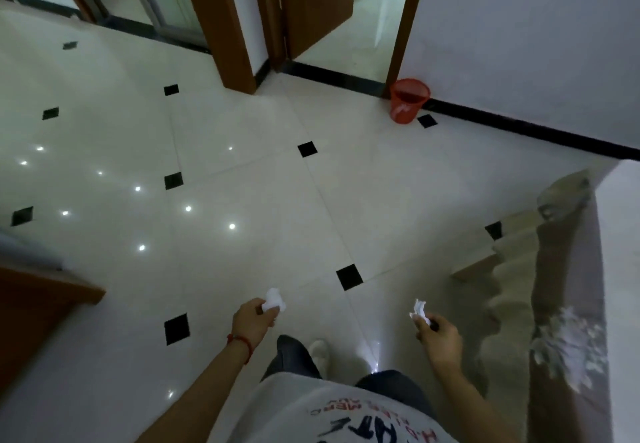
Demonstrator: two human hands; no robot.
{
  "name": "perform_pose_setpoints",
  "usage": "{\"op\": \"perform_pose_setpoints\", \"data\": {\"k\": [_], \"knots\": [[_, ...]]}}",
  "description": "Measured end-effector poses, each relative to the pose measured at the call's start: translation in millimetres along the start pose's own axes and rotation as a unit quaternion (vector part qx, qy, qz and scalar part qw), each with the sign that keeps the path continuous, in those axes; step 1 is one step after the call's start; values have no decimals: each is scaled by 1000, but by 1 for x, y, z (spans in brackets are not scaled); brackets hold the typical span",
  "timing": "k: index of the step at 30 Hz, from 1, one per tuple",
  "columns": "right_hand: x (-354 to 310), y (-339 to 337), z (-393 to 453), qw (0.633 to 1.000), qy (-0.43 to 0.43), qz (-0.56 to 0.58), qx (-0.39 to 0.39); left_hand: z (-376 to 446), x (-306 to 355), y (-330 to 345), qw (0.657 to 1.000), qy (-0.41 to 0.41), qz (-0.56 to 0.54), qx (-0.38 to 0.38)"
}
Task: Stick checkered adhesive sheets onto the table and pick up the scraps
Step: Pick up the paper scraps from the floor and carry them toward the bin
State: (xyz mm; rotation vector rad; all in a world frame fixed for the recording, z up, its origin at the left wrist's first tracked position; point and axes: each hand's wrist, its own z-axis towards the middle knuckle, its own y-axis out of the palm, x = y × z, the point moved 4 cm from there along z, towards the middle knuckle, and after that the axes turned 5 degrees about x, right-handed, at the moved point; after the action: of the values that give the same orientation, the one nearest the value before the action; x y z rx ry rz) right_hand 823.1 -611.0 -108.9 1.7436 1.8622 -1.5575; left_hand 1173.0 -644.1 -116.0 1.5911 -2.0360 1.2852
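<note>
My left hand (252, 321) grips a crumpled white scrap (274, 299) at the lower middle of the view, fingers curled round it. To the right, my right hand (439, 338) pinches a smaller white scrap (420, 310) that sticks up from my fingertips. Both hands hang in front of me above the tiled floor. A red mesh waste bin (408, 99) stands far ahead against the wall by a doorway. No table top with checkered sheets shows here.
Glossy cream floor tiles with small black diamond insets (349, 277) spread ahead. A wooden furniture corner (41, 300) juts in at the lower left. Stairs (502, 269) descend at the right beside a rough wall. An open brown door (311, 2) stands ahead.
</note>
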Motion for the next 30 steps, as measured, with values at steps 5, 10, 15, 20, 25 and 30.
{"op": "perform_pose_setpoints", "data": {"k": [5,10,15,20,25,30], "knots": [[-32,1,60,998,36,26,40,93,124,24,997,70,22,-26],[-56,-2,150,992,93,49,63,173,216,68,995,93,35,-33],[-114,-22,249,992,82,70,64,218,279,98,996,67,49,-36],[-194,-39,353,995,40,72,59,266,334,117,997,39,64,-25],[-249,-36,445,996,25,65,61,326,391,139,997,14,79,-22],[-297,-33,532,993,36,65,89,408,458,174,996,4,77,-42]]}}
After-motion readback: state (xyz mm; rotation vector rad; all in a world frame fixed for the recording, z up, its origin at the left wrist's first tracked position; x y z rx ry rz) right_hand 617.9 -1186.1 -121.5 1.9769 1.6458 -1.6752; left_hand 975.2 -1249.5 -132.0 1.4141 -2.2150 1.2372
